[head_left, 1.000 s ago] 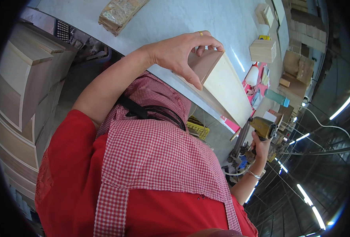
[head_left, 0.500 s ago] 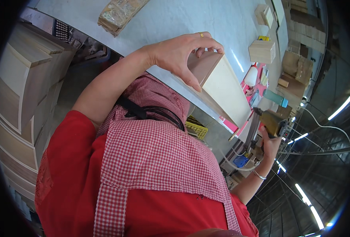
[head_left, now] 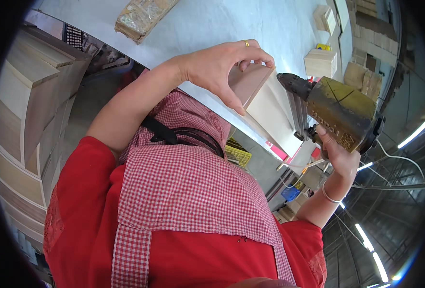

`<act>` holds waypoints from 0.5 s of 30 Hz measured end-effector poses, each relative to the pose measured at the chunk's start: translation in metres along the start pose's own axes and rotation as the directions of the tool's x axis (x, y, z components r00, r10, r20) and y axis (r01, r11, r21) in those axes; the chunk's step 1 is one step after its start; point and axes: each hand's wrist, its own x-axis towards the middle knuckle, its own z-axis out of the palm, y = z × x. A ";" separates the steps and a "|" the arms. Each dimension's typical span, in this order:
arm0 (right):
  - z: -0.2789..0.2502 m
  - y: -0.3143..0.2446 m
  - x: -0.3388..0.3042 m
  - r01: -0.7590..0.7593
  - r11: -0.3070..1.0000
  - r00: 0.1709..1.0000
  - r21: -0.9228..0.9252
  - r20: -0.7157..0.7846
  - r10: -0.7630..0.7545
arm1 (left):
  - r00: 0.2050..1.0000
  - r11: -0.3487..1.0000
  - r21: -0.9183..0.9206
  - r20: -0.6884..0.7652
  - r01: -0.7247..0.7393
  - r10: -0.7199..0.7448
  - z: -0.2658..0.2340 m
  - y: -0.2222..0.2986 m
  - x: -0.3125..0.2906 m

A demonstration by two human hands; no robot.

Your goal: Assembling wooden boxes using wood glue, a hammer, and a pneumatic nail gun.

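Pale wooden box-shaped piece (head_left: 270,113) lies at the near edge of the smooth grey-white counter (head_left: 212,24), and plenty of it is out of sight! The left hand (head_left: 217,67) masks part of its end, thumb and fingertips gripping opposite edges, while the bulky dull-gold and black nail gun (head_left: 342,103) blocks its far stretch. Is the nose touching wood? Cannot tell from this angle. The right hand (head_left: 337,156) is wrapped round the tool's handle, most of that grip buried behind the fingers. Up top, a tan wrapped bundle (head_left: 143,19) is cut off by the upper border. Now the wood itself: a pinkish-brown end panel, flat and smooth, meeting a creamy long side at a crisp, straight edge.
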 end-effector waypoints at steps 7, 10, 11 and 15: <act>0.001 -0.007 0.009 -0.139 0.990 0.990 0.023 0.032 0.138 | 1.000 1.000 0.002 -0.002 -0.011 0.011 0.001 0.000 0.001; 0.003 0.003 0.009 0.067 0.998 0.998 0.002 0.003 -0.067 | 1.000 1.000 0.008 0.000 -0.010 0.010 0.000 0.000 0.001; 0.002 0.003 0.010 0.066 0.998 0.998 0.002 0.004 -0.066 | 1.000 1.000 0.013 0.001 -0.011 0.011 0.000 0.000 0.002; 0.001 0.002 0.010 0.044 0.999 0.999 0.021 0.027 -0.044 | 1.000 1.000 0.015 0.001 -0.016 0.016 0.001 0.000 0.002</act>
